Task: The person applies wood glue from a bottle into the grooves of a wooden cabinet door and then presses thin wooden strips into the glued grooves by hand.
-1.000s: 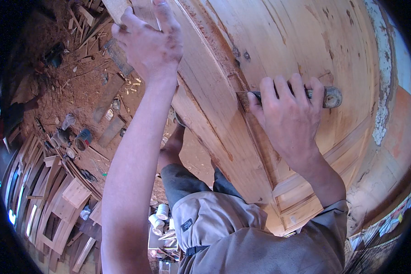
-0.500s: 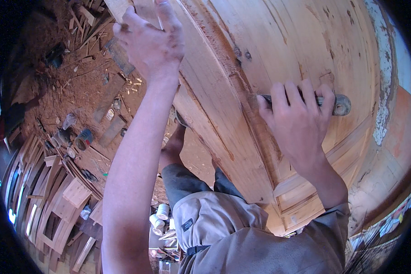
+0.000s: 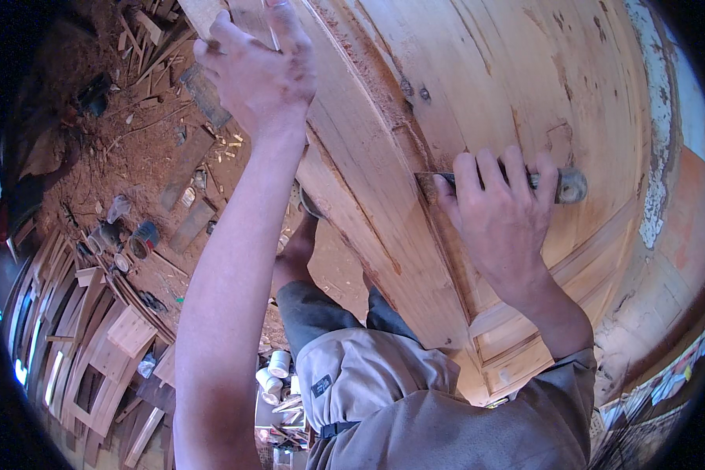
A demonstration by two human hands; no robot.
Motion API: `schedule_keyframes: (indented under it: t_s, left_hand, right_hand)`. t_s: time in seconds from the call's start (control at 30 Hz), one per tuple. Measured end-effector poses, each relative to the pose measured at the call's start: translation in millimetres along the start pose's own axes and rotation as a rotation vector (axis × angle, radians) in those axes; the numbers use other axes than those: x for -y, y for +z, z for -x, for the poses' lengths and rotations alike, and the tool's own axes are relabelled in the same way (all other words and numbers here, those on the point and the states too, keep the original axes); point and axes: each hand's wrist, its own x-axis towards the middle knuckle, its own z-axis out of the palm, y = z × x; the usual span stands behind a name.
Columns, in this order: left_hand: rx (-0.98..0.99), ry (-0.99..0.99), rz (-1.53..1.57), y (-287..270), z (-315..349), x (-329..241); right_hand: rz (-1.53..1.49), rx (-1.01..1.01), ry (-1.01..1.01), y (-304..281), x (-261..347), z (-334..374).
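Observation:
A large pale wooden panelled door (image 3: 517, 94) lies before me, with brown filler smeared along its moulding (image 3: 403, 129) and grain cracks. My right hand (image 3: 497, 223) is closed around a putty knife (image 3: 570, 186), whose dark handle sticks out to the right. The blade points left, its tip against the moulding groove; my fingers hide part of it. Up at the far left, my left hand (image 3: 266, 78) has bent fingers over the door's left edge, the thumb on the upper face. A thin pale line shows between thumb and fingers; I cannot make it out.
Curved wooden offcuts (image 3: 94, 352) stand stacked at the lower left. Cans (image 3: 142, 239) and scrap boards (image 3: 188, 168) lie on the reddish dirt floor. White tubs (image 3: 279, 363) stand beside my waist. A strip with peeling white paint (image 3: 656, 157) runs along the right.
My right hand has moved slightly left and toward me with the putty knife, and the blade shows more clearly at the groove. My left hand stays in place.

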Motion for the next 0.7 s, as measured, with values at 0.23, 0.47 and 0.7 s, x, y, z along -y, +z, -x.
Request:
schedule_keyframes:
  t_s: [0.23, 0.47, 0.7]
  left_hand:
    - [-0.001, -0.001, 0.007, -1.9, 0.5, -1.3]
    - [0.009, -0.022, 0.02, -2.5, 0.7, -0.7]
    - [-0.016, 0.014, 0.028, 3.2, 1.9, 3.6]
  right_hand:
    - [0.039, -0.032, 0.022, 1.8, -0.1, 4.8]
    - [0.03, -0.006, 0.026, -5.0, -4.8, 10.1]
    - [0.021, -0.057, 0.004, 3.8, -2.8, 14.2]
